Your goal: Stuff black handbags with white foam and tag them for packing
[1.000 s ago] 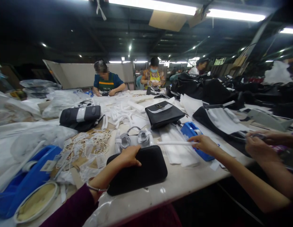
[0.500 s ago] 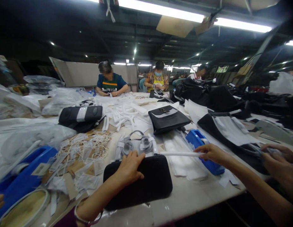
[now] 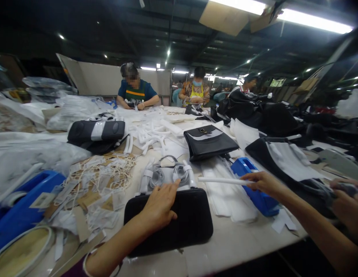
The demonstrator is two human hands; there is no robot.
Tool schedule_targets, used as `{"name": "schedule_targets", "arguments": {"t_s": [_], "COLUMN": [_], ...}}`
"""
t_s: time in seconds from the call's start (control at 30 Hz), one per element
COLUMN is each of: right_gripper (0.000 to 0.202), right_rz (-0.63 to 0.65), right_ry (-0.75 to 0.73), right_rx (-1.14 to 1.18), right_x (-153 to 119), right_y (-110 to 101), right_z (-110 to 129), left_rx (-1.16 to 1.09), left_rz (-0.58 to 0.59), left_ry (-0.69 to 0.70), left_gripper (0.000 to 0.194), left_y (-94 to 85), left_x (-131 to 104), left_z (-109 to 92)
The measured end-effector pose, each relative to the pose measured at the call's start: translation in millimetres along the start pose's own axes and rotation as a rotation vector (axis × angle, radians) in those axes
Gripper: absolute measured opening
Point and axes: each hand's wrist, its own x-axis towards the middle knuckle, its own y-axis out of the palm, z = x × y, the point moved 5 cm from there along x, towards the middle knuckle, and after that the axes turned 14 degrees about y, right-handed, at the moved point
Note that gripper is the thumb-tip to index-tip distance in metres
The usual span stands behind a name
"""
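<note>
A black bag (image 3: 193, 219) lies flat at the near edge of the table. My left hand (image 3: 161, 202) rests on its top with the fingers spread, the tips reaching toward a coiled grey strap (image 3: 181, 174) wrapped at the handle. The bag's handle (image 3: 168, 157) arches beyond it. My right hand (image 3: 255, 181) pinches one end of a white foam tube (image 3: 219, 180), which points left over white sheets (image 3: 225, 200). Just below my right hand is a blue tape dispenser (image 3: 261, 200).
Tags with strings (image 3: 101, 184) and another blue dispenser (image 3: 29, 204) are at the left. Black bags (image 3: 210, 142) and white tubes (image 3: 151, 138) lie farther back. Another person's hands (image 3: 348, 200) are at the right edge. Two people (image 3: 135, 92) work across the table.
The foam tube has come away from the bag's handle area toward the right with my right hand. My left hand's fingers have stretched forward toward the coiled strap. The view has tilted slightly.
</note>
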Motion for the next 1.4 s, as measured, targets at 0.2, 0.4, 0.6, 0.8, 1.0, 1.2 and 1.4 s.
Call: {"name": "schedule_targets", "arguments": {"t_s": [0.2,0.4,0.6,0.8,1.0,1.2,1.4], "right_gripper": [0.035,0.033,0.033,0.038,0.021,0.033,0.031], "right_rz": [0.1,0.202,0.294,0.442,0.548,0.394,0.377], "right_ry": [0.02,0.101,0.08,-0.077,-0.401,-0.518,-0.423], "right_rx": [0.002,-0.05,0.069,0.089,0.125,0.061,0.122], "right_x": [-2.7,-8.4,-8.8,-15.7,-34.1,-37.8,-37.2], "right_y": [13.8,19.5,33.3,72.4,122.1,118.9,110.7], "right_z": [10.7,3.9,2.4,50.6,124.9,109.0,82.9], "left_rx": [-0.076,-0.105,-0.087,-0.073,-0.041,0.017,0.037], "left_rz": [0.071,0.112,0.084,0.076,0.045,-0.005,-0.047], "left_ry": [0.028,0.07,0.07,0.077,0.132,0.182,0.191], "left_gripper": [0.069,0.07,0.069,0.067,0.067,0.064,0.055], "left_y": [-2.5,-10.6,-9.6,-11.2,-11.8,-10.0,-4.6], "left_x": [8.8,7.0,6.8,5.6,3.1,-4.0,-6.2], "left_z": [4.8,0.9,0.9,-2.0,-5.6,-6.4,-5.4]}}
